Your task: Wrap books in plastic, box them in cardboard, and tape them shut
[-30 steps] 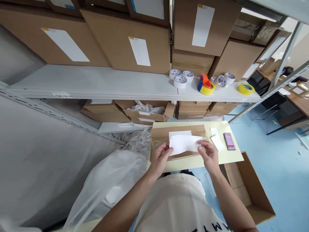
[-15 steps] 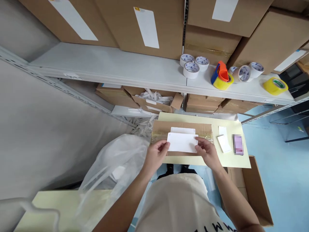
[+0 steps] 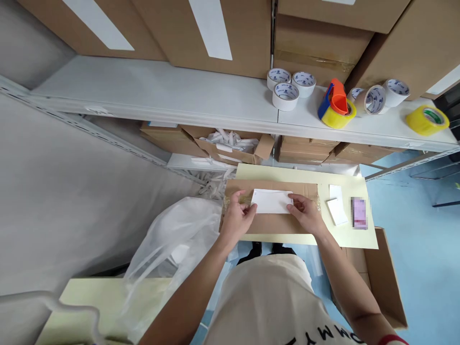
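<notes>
A flat brown cardboard parcel [image 3: 273, 223] sealed with clear tape lies on a pale yellow table [image 3: 341, 237]. On its top lies a white label [image 3: 271, 201]. My left hand [image 3: 237, 216] pinches the label's left edge against the parcel. My right hand [image 3: 303, 212] pinches its right edge, fingers pressed down on it.
Two small white cards [image 3: 337, 207] and a blurred pink item [image 3: 358, 212] lie on the table's right. A clear plastic bag [image 3: 172, 244] hangs at left. An open carton [image 3: 386, 282] stands on the floor at right. Tape rolls [image 3: 286, 96] and a tape dispenser [image 3: 336, 106] sit on the shelf.
The label was held curled above the parcel. Both hands have brought it forward and down, and it now lies flat on the parcel's top over the earlier white label.
</notes>
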Demonstrator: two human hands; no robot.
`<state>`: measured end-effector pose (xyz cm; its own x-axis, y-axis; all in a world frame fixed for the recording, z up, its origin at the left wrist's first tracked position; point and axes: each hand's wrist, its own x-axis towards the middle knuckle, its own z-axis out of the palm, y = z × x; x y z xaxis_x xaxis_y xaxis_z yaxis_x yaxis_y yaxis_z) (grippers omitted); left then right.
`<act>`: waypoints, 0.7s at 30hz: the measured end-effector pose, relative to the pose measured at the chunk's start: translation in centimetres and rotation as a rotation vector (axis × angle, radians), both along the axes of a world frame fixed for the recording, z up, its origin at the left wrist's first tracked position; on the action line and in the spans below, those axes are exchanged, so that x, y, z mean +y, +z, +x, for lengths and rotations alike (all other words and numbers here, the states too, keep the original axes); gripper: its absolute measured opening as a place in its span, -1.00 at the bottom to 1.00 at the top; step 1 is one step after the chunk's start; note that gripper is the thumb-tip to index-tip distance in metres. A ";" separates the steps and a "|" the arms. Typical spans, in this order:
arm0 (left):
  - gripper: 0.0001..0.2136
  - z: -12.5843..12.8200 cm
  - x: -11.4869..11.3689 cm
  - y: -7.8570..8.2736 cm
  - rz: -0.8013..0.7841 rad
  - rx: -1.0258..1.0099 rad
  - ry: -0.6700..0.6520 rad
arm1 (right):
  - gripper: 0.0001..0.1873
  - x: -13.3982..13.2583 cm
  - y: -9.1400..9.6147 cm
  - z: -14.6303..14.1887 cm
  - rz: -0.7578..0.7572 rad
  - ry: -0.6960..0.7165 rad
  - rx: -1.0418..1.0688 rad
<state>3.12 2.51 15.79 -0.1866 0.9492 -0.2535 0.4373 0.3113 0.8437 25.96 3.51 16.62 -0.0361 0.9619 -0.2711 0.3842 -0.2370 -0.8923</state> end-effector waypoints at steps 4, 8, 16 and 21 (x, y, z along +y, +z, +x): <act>-0.45 0.1 -0.1 0.4 -0.047 0.056 -0.071 | -0.56 0.0 -0.5 0.0 0.026 -0.004 -0.004; -0.46 0.1 0.3 0.6 -0.055 0.129 -0.099 | -0.57 0.2 -0.6 -0.2 0.037 -0.010 -0.072; -0.56 0.3 0.9 1.0 -0.121 0.484 -0.254 | -0.57 0.6 0.9 -1.3 0.095 0.125 -0.359; -0.62 -0.8 1.2 1.8 -0.121 0.658 -0.290 | -0.44 0.6 2.7 -0.6 0.064 0.233 -0.552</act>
<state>2.30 3.73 17.62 -0.0818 0.9560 -0.2817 0.9210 0.1805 0.3452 25.34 4.09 19.35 -0.1183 0.9607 -0.2512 0.8304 -0.0430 -0.5556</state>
